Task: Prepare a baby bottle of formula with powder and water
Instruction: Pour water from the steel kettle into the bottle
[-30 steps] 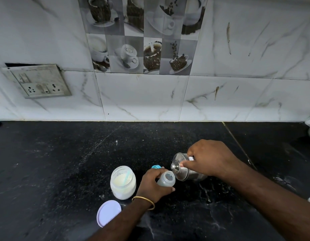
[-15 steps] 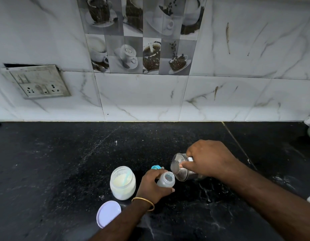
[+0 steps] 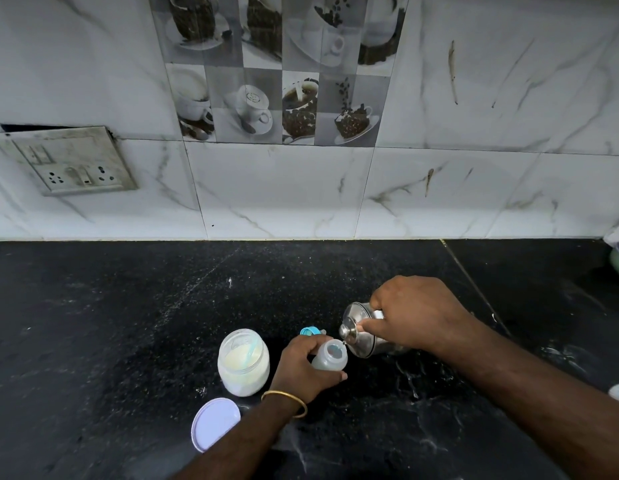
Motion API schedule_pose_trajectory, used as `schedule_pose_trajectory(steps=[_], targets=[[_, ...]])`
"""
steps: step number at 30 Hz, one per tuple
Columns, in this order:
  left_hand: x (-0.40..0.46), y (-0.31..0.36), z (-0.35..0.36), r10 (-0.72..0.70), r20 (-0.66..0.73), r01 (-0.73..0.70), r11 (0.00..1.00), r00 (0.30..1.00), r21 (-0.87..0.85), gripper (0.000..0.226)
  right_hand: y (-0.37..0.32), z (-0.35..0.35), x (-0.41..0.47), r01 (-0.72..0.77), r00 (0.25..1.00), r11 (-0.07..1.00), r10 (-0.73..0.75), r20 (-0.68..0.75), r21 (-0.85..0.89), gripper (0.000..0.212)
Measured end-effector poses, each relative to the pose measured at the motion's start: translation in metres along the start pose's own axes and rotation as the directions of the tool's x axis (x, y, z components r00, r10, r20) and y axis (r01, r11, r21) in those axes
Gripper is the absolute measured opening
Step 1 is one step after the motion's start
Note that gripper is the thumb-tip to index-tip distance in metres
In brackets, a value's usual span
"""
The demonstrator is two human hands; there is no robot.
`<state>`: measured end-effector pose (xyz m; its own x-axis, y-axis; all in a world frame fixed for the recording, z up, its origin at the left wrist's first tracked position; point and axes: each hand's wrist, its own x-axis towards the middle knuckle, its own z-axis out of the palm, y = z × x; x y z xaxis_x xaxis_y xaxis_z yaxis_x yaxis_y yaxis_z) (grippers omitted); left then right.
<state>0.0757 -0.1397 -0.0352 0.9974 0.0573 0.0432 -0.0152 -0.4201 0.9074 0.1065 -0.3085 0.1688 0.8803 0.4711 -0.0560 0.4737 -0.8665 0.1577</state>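
Two hands busy: left hand (image 3: 303, 367) wraps baby bottle (image 3: 330, 356), right hand (image 3: 410, 317) grips steel pot (image 3: 361, 336) tipped at bottle mouth; water going in, w/ capping & shaking left; powder jar (image 3: 243, 363) open beside bottle.

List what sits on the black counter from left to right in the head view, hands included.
Jar lid → powder jar → left hand gripping the baby bottle → tilted steel pot → right hand holding it.
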Motion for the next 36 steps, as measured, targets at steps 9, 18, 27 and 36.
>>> schedule_pose_trajectory(steps=[9, 18, 27, 36], targets=[[0.0002, 0.0009, 0.0016, 0.002, 0.001, -0.002, 0.999, 1.000, -0.038, 0.054, -0.0004, 0.0002, 0.0007, 0.004, 1.000, 1.000, -0.004, -0.007, -0.011, 0.040], [0.0020, 0.0012, 0.0004, -0.005, 0.006, 0.005, 1.000, 1.000, -0.012, 0.055, -0.0006, -0.0016, 0.0020, 0.001, 1.000, 1.000, -0.001, 0.000, -0.007, 0.039], [0.0023, 0.0044, -0.0008, -0.012, 0.039, 0.012, 1.000, 0.999, -0.005, 0.054, -0.0028, -0.0025, 0.0034, -0.003, 1.000, 1.000, 0.003, 0.009, -0.003, 0.039], [0.0008, 0.0060, -0.0014, -0.013, 0.020, 0.014, 1.000, 1.000, -0.028, 0.054, -0.0037, -0.0034, 0.0037, -0.002, 1.000, 1.000, 0.002, 0.005, -0.013, 0.038]])
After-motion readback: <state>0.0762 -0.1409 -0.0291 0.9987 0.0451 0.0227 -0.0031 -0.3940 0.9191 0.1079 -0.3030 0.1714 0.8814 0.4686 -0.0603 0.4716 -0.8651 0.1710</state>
